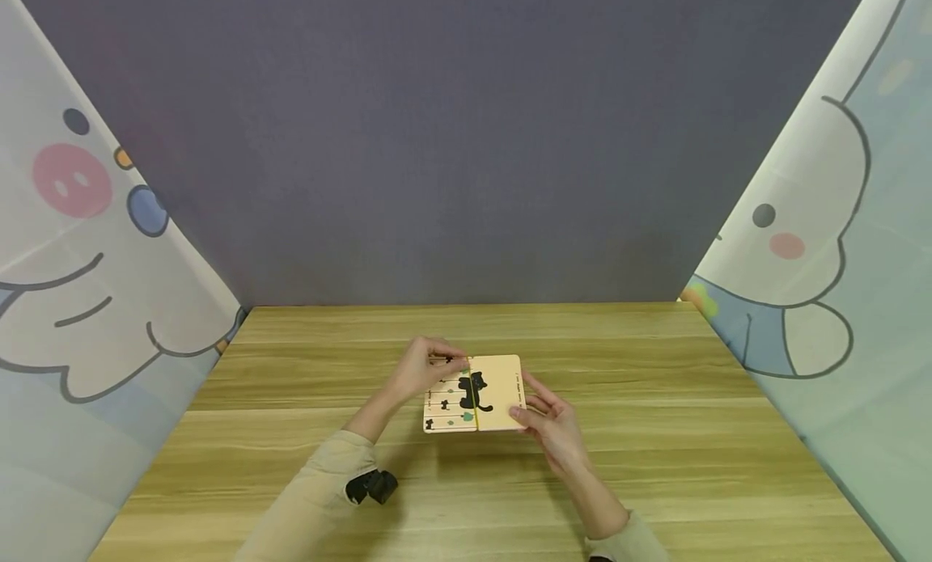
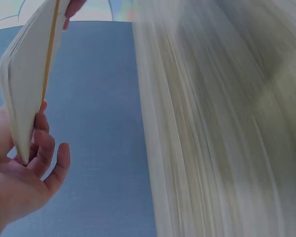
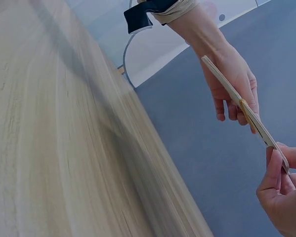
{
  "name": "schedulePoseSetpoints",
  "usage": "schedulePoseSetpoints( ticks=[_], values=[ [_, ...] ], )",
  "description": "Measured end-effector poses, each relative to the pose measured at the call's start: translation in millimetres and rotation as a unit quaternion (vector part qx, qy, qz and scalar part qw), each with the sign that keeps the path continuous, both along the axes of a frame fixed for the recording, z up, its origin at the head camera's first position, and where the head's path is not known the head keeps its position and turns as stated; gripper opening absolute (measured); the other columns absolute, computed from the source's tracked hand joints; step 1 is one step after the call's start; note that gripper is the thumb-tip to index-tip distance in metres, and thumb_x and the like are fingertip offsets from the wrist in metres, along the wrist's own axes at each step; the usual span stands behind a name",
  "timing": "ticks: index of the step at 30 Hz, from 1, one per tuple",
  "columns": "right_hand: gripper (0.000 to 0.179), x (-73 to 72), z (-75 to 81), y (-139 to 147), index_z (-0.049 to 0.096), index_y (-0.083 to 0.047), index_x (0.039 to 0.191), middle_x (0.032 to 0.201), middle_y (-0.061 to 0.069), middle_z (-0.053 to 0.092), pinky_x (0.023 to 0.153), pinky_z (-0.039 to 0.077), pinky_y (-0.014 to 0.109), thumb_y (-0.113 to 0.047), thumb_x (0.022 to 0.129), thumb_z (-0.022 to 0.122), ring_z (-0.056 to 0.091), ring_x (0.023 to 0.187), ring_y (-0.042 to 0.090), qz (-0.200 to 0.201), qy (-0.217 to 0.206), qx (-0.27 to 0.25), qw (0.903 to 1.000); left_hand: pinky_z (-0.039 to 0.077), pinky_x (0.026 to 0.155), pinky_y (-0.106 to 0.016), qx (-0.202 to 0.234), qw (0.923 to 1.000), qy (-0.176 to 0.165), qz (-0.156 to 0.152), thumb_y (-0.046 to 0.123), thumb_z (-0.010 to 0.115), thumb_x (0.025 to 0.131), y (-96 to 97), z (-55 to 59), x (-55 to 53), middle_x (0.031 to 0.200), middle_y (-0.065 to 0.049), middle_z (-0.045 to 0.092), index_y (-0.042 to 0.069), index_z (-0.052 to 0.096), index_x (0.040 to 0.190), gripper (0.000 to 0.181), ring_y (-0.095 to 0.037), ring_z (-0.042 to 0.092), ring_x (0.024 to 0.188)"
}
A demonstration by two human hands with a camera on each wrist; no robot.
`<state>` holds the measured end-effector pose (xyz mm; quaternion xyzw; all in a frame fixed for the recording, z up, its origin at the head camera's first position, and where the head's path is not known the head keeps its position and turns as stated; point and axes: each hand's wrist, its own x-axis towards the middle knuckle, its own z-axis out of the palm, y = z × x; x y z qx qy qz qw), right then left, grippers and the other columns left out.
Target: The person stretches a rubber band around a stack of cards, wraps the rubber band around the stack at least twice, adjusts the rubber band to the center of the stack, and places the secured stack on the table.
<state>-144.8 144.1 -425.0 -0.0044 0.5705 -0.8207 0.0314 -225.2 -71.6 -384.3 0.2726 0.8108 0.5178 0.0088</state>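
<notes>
A cream notebook (image 1: 498, 392) with a black cat on its cover is held above the table. A yellow elastic band (image 1: 476, 412) runs across its middle. My left hand (image 1: 429, 368) grips the notebook at its upper left edge, its fingertips close to the band. On the right edge, my right hand (image 1: 557, 433) pinches the notebook, thumb on the cover. In the left wrist view, the left hand (image 2: 24, 168) curls round the notebook's lower end, fingertips by the band. The right wrist view shows the thin notebook edge-on between the right hand (image 3: 286, 192) and the left hand (image 3: 234, 79).
The wood-grain table (image 1: 328, 400) lies beneath both hands. Behind it rises a dark grey panel (image 1: 466, 141). Cartoon-printed curtains (image 1: 786, 287) hang along both sides. A black wrist device (image 1: 371, 487) sits at the left cuff.
</notes>
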Motion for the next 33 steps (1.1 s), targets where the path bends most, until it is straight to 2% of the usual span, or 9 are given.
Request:
schedulePoseSetpoints(
  ticks=[3,7,12,18,22,27,33],
  values=[
    [0.061,0.5,0.1,-2,0.039,-0.001,0.131,0.090,0.011,0.063,0.057,0.050,0.022,0.012,0.075,0.060,0.062,0.071,0.016,0.002,0.004,0.009,1.0000,0.052,0.063,-0.024,0.000,0.9998,-0.017,0.004,0.015,0.068,0.079,1.5,-1.2,2.1,0.092,-0.008,0.065,0.000,0.068,0.093,0.021,-0.015,0.061,0.078],
    [0.061,0.8,-0.2,-2,0.039,-0.001,0.131,0.092,0.014,0.062,0.056,0.050,0.022,0.012,0.075,0.061,0.063,0.072,0.018,0.004,0.005,0.010,0.9999,0.051,0.066,-0.025,-0.007,0.9998,-0.021,0.002,0.018,0.068,0.079,3.0,-2.2,3.2,0.094,-0.009,0.065,-0.002,0.067,0.097,0.027,-0.015,0.062,0.079],
    [0.062,0.5,-1.6,-1,0.037,0.000,0.132,0.092,0.011,0.063,0.057,0.050,0.020,0.012,0.076,0.060,0.062,0.073,0.017,0.005,0.011,0.005,0.9999,0.051,0.067,-0.025,-0.013,0.9999,-0.004,0.008,0.018,0.069,0.078,4.9,-2.1,2.2,0.092,-0.006,0.065,0.000,0.067,0.097,0.027,-0.015,0.060,0.081],
    [0.062,-0.9,-1.2,2,0.036,-0.001,0.133,0.091,0.006,0.064,0.057,0.049,0.019,0.011,0.077,0.060,0.061,0.072,0.015,0.002,0.004,0.003,1.0000,0.051,0.070,-0.024,-0.020,0.9990,0.032,0.025,0.017,0.070,0.077,9.4,0.5,2.8,0.091,-0.005,0.061,0.000,0.067,0.096,0.026,-0.017,0.057,0.083],
    [0.062,-1.7,1.0,5,0.039,-0.004,0.132,0.088,0.005,0.064,0.057,0.049,0.020,0.012,0.076,0.060,0.061,0.070,0.014,-0.013,-0.012,-0.005,0.9998,0.051,0.070,-0.024,-0.009,0.9976,0.051,0.046,0.016,0.069,0.078,11.8,2.2,4.3,0.093,-0.009,0.059,-0.001,0.067,0.097,0.025,-0.018,0.056,0.083],
    [0.062,-2.5,1.5,8,0.040,-0.006,0.132,0.087,0.005,0.063,0.058,0.050,0.021,0.013,0.076,0.059,0.060,0.071,0.014,-0.019,-0.024,-0.006,0.9995,0.050,0.074,-0.034,0.016,0.9917,0.089,0.092,0.016,0.069,0.077,12.6,3.2,8.1,0.097,-0.009,0.060,0.002,0.067,0.097,0.024,-0.024,0.056,0.086],
    [0.062,-4.5,-1.1,9,0.040,-0.006,0.132,0.088,0.004,0.064,0.058,0.050,0.021,0.013,0.076,0.059,0.061,0.071,0.013,-0.017,-0.027,-0.008,0.9994,0.045,0.078,-0.045,0.066,0.9832,0.109,0.130,0.015,0.069,0.077,12.0,-2.0,17.5,0.102,-0.008,0.060,0.004,0.066,0.099,0.024,-0.024,0.053,0.095]
  ],
)
